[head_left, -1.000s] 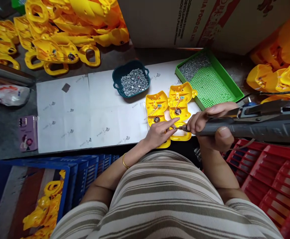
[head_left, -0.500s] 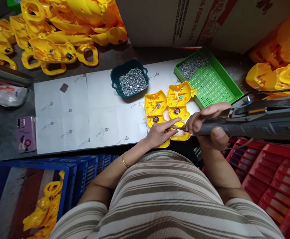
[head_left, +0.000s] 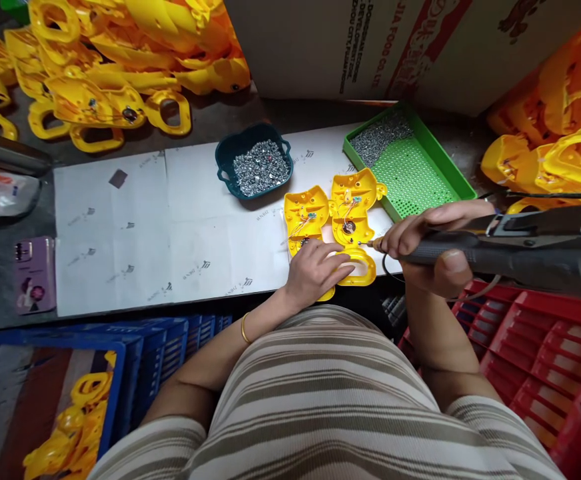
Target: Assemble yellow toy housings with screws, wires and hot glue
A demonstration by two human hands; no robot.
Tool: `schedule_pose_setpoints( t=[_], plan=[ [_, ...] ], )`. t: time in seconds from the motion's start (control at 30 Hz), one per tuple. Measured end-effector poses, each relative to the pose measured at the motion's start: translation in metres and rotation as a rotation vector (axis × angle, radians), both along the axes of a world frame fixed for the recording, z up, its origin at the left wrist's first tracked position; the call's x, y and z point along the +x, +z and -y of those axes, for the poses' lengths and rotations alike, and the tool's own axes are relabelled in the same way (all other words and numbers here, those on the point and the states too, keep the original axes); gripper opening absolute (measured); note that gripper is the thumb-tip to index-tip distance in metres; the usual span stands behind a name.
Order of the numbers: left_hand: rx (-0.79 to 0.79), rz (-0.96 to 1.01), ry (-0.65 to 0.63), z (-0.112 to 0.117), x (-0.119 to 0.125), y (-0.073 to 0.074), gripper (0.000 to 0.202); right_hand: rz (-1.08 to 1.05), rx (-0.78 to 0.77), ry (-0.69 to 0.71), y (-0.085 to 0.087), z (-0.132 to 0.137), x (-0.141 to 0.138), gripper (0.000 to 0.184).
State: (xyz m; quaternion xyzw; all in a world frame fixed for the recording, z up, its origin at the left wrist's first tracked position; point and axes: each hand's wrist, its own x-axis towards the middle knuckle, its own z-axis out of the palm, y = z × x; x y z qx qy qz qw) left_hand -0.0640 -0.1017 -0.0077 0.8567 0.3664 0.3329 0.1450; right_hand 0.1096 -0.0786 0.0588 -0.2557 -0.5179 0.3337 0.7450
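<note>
Two yellow plastic shell halves lie side by side with their insides up, holding wires, a small green board and round dark parts. My left hand [head_left: 313, 273] rests palm down over the lower part of the left shell half [head_left: 301, 208], its fingers stretched toward the handle loop of the right shell half [head_left: 353, 190]. In my right hand [head_left: 433, 243] is a dark electric screwdriver [head_left: 535, 250], held level, its bit pointing left. The bit's tip is at the right shell half, just above the handle loop; whether it touches is unclear.
A dark teal basket [head_left: 225, 150] of small screws and a green tray [head_left: 443, 150] with more screws stand behind the shells. Yellow parts [head_left: 95, 100] are piled back left and far right. A purple phone [head_left: 35, 277] lies at left. Blue [head_left: 140, 353] and red crates [head_left: 535, 347] flank me.
My left fingers have drawn away from the screwdriver bit and spread over the shells. My right hand and the screwdriver have shifted slightly right, with the bit now at the right shell half.
</note>
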Motion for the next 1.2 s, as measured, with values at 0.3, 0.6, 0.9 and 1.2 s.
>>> schedule_pose_setpoints(
  t=[0.3, 0.6, 0.9, 1.2],
  plan=[
    [-0.122, -0.422, -0.113, 0.003, 0.010, 0.007, 0.051, 0.072, 0.031, 0.012, -0.027, -0.028, 0.010, 0.025],
    [-0.200, -0.461, -0.128, 0.002, 0.012, 0.007, 0.052, 0.133, -0.096, -0.034, -0.034, -0.032, 0.005, 0.023],
    [-0.250, -0.505, -0.156, 0.000, 0.011, 0.011, 0.060, 0.165, -0.102, 0.003, -0.041, -0.033, 0.008, 0.024],
    [-0.213, -0.502, -0.160, 0.001, 0.014, 0.010, 0.058, 0.161, -0.054, 0.146, -0.058, -0.038, 0.010, 0.022]
  ],
)
